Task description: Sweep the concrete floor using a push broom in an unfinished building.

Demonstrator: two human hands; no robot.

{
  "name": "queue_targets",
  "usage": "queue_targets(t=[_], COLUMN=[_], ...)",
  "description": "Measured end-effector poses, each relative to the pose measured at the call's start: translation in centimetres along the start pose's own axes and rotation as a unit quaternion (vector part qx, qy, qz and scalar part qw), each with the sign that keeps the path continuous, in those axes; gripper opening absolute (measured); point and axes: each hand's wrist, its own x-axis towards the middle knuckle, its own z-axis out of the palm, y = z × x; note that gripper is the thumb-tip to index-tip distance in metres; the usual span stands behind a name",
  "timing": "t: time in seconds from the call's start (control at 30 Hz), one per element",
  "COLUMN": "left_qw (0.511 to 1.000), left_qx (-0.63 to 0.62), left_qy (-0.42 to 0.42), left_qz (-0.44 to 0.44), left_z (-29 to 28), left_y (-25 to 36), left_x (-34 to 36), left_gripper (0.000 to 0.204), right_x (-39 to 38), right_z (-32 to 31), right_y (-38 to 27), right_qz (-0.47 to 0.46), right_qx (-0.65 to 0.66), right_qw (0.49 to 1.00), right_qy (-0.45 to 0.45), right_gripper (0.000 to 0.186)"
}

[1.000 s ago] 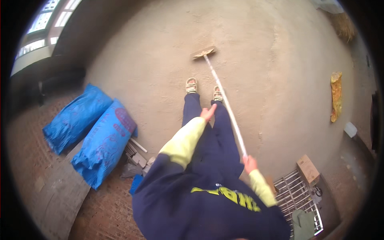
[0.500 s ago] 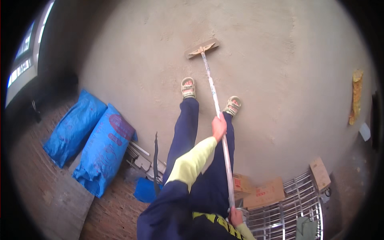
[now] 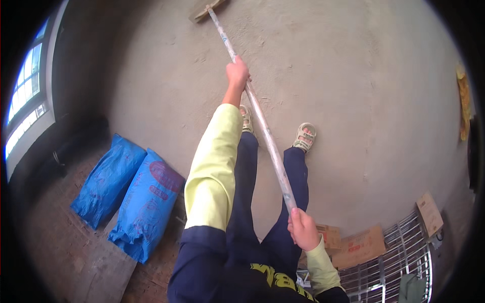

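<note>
A long pale pole (image 3: 266, 129) runs aslant in front of me, from my body up to the top of the view. At its far end sits a flat, wide tool head (image 3: 206, 9), partly cut off by the upper edge and resting on the dusty grey floor (image 3: 323, 65). My left hand (image 3: 238, 73), arm stretched far forward, is wrapped round the middle of the pole. Close to my body, my right hand (image 3: 303, 229) grips its near end, thumb lying along the shaft.
Two full blue sacks (image 3: 151, 202) lie at the left on a brick-patterned surface. Flattened cardboard boxes (image 3: 359, 246) and a metal rack (image 3: 399, 252) stand at the lower right. A yellow strip (image 3: 462, 101) lies at the far right. A window (image 3: 25, 83) shows upper left.
Both hands have moved forward with the pole. Its flat head has slid away from me and to the left, toward the top edge. My left arm is now stretched out.
</note>
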Motion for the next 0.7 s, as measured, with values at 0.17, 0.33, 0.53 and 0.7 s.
queue_targets(t=[0.17, 0.33, 0.53, 0.7], left_qw=[0.993, 0.992, 0.989, 0.976], left_qx=[0.1, 0.101, 0.097, 0.165], left_qy=[0.013, -0.054, -0.11, 0.07], left_qz=[0.068, -0.043, -0.007, 0.125], left_z=[1.4, 4.0, 7.4, 1.8], left_y=[-6.6, -12.1, -4.0, 10.9], left_x=[-13.5, -28.4, -13.7, 13.3], left_gripper=[0.048, 0.045, 0.045, 0.037], right_x=[-11.5, -20.4, -9.1, 8.8], right_z=[-0.5, -1.5, 0.0, 1.3], right_y=[9.8, 25.9, 12.7, -11.5], right_qz=[0.064, 0.175, -0.021, -0.07], right_qx=[0.037, -0.159, -0.036, 0.039], right_qw=[0.997, 0.965, 0.996, 0.994], right_qy=[0.002, 0.116, 0.076, -0.077], right_gripper=[0.034, 0.045, 0.04, 0.042])
